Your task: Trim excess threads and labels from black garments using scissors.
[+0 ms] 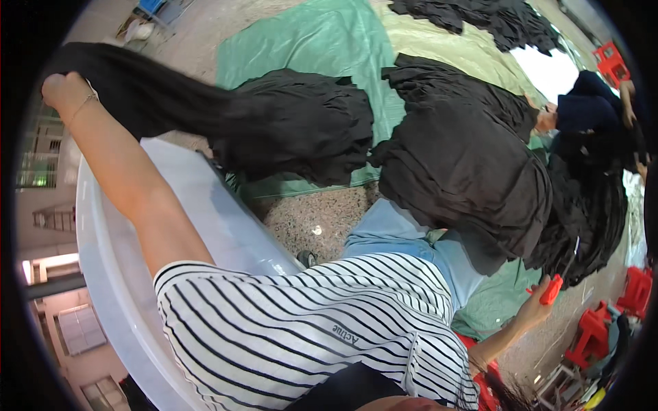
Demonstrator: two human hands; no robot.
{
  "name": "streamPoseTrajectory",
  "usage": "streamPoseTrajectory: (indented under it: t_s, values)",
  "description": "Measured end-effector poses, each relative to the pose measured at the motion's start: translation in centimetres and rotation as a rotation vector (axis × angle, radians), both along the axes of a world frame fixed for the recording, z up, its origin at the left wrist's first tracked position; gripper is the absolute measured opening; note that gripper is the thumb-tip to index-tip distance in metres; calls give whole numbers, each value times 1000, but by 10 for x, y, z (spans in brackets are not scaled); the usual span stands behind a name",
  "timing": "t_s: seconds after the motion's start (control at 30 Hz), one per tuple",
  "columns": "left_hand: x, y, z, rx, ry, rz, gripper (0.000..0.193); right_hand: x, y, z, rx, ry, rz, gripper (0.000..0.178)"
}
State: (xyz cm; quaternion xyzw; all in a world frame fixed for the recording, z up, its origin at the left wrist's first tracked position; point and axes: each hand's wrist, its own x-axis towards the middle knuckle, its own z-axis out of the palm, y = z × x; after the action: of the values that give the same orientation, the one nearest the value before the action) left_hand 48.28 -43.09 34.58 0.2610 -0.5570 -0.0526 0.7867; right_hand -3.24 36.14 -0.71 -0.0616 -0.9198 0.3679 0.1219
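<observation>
My left hand (pixel 67 90) is stretched out to the far left, closed on a length of black cloth (pixel 144 85). The cloth runs taut and slightly blurred back to a black fabric heap (pixel 295 127) on the sheet. At the lower right, my right hand (pixel 531 308) is wrapped around red-handled scissors (pixel 550 291), with a thin metal blade pointing up and away. A large pile of black cloth (pixel 473 164) covers my lap and knees. More dark folds (pixel 582 212) hang to its right, near the scissors' tip.
A big white tub (pixel 110 226) stands close on my left, under my arm. Green sheeting (pixel 308 41) covers the floor ahead, with another black heap (pixel 480 20) at the back. A person in dark clothes (pixel 593 103) works at the right. Red stools (pixel 589 335) stand lower right.
</observation>
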Motion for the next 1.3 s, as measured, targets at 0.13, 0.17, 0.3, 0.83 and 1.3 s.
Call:
streamPoseTrajectory:
  t_s: [0.13,0.17,0.3,0.83,1.3]
  values:
    - [-174,-4,-54,246,355,-318,20,7,-6,-2,-142,-5,8,37]
    - [-162,-25,-75,175,100,-414,16,7,-15,-2,-175,-20,42,34]
    - [-297,64,-249,577,-804,-512,28,10,-25,12,-52,-99,-16,33]
    - [-436,467,-351,-268,-1319,-896,55,23,-105,-4,-42,188,270,52]
    - [-457,378,-317,153,-1102,-1076,38,-112,-57,76,25,444,70,23]
